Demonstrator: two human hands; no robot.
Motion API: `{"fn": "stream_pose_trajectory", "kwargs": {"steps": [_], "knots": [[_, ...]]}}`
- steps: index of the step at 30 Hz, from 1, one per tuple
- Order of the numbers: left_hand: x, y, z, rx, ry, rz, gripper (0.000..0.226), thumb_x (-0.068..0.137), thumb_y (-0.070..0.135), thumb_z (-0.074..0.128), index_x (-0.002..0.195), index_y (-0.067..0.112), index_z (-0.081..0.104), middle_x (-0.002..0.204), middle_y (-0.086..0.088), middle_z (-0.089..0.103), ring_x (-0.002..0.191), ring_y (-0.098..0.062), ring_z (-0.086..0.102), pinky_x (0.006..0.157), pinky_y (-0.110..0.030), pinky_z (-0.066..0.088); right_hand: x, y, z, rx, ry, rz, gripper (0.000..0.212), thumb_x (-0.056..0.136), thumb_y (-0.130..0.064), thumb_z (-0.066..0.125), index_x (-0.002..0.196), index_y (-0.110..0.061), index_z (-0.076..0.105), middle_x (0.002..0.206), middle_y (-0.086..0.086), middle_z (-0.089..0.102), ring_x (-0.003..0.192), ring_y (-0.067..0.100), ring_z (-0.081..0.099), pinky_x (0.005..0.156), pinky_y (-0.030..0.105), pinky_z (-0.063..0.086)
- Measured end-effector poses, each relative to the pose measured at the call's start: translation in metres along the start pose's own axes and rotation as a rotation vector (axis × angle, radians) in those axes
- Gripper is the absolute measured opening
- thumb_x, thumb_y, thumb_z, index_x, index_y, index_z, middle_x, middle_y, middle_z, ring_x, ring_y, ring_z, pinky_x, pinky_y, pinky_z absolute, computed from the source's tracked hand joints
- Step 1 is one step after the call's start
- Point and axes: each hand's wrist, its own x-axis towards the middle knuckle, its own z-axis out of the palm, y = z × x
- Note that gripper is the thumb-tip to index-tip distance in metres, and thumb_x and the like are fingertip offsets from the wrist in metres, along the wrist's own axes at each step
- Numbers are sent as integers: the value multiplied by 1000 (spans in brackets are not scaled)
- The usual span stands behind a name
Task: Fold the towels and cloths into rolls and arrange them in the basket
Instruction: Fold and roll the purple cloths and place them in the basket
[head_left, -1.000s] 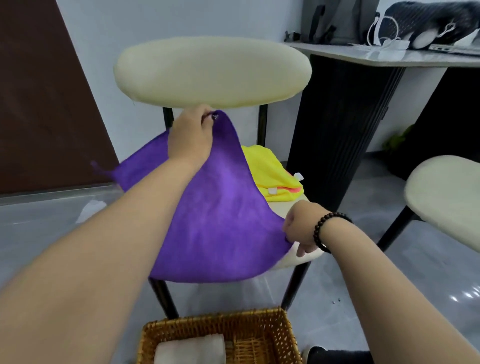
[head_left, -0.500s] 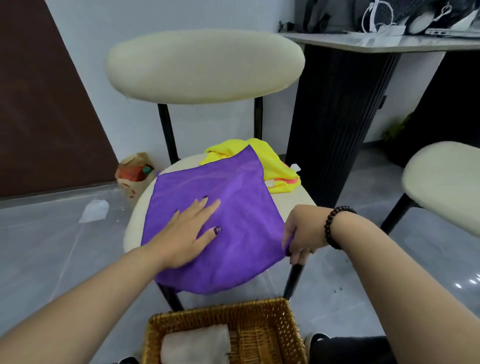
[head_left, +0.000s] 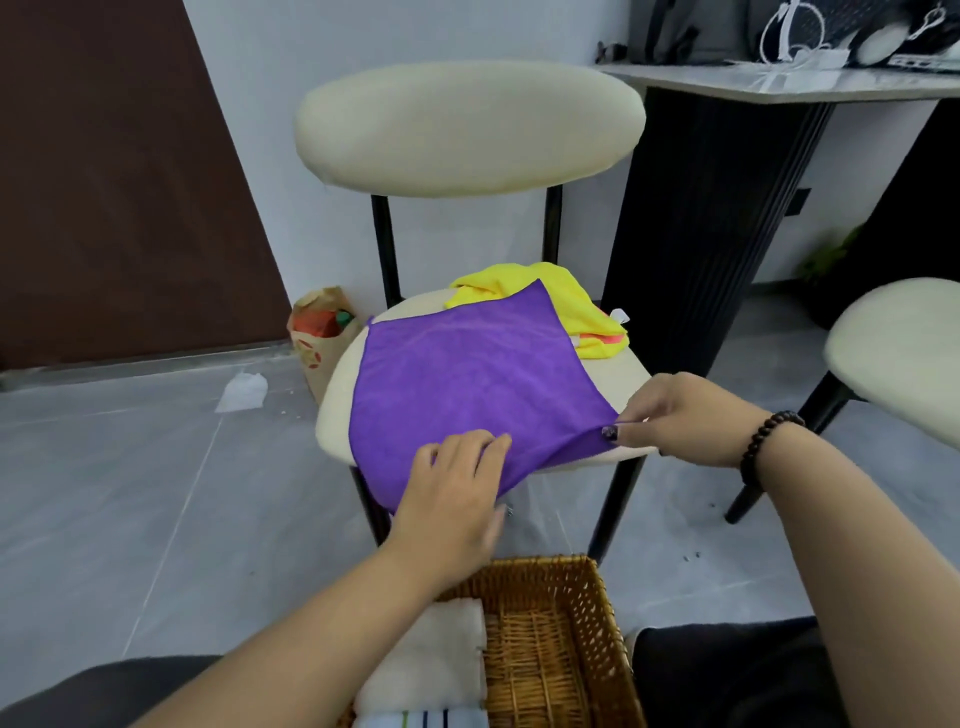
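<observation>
A purple cloth (head_left: 467, 384) lies spread flat on the cream chair seat (head_left: 618, 374). My right hand (head_left: 680, 415) pinches its near right corner at the seat's front edge. My left hand (head_left: 457, 493) rests on the cloth's near edge, fingers curled over the hanging part. A yellow cloth (head_left: 566, 296) with an orange strip sits crumpled behind the purple one. Below me, the wicker basket (head_left: 561, 639) holds a white rolled towel (head_left: 436, 660) and a striped towel (head_left: 426, 719) at its left side.
The chair's cream backrest (head_left: 467, 124) rises behind the seat. A dark table (head_left: 727, 208) stands at the right, and a second cream chair (head_left: 898, 358) beside it. A paper bag (head_left: 322, 332) and a white scrap (head_left: 241, 389) lie on the grey floor at the left.
The purple cloth went from held up in the air to lying flat on the seat. My left hand slid from the cloth's middle to its near edge; my right kept the corner.
</observation>
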Motion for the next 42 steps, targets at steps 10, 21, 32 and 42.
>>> {"fn": "stream_pose_trajectory", "kwargs": {"steps": [10,21,32,42], "knots": [[-13,-42,-45,37,-36,-2,15,55,8,36,58,16,48,48,-3,52,43,-30,52,38,-25,31,-13,33,-17,106,-31,119,14,87,-15,66,77,-15,75,115,-8,57,95,10,58,68,22,52],[-35,-66,-80,-892,-173,-432,26,74,4,52,81,24,67,75,5,66,61,-8,57,57,-17,43,-27,39,-23,223,-123,126,23,87,-7,64,69,-14,77,108,-11,67,103,8,59,79,23,48],[5,-96,-89,-1108,-67,-738,17,95,6,54,92,11,70,76,-5,72,66,-12,63,56,-23,45,0,22,-23,522,-69,17,15,74,-13,66,60,-5,65,72,13,61,79,24,53,79,29,48],[50,-149,-41,-1080,30,-967,18,99,14,50,93,14,67,78,0,68,65,-8,63,57,-25,51,120,2,12,505,517,-37,13,86,-18,65,73,-18,66,69,2,64,65,14,56,63,29,47]]}}
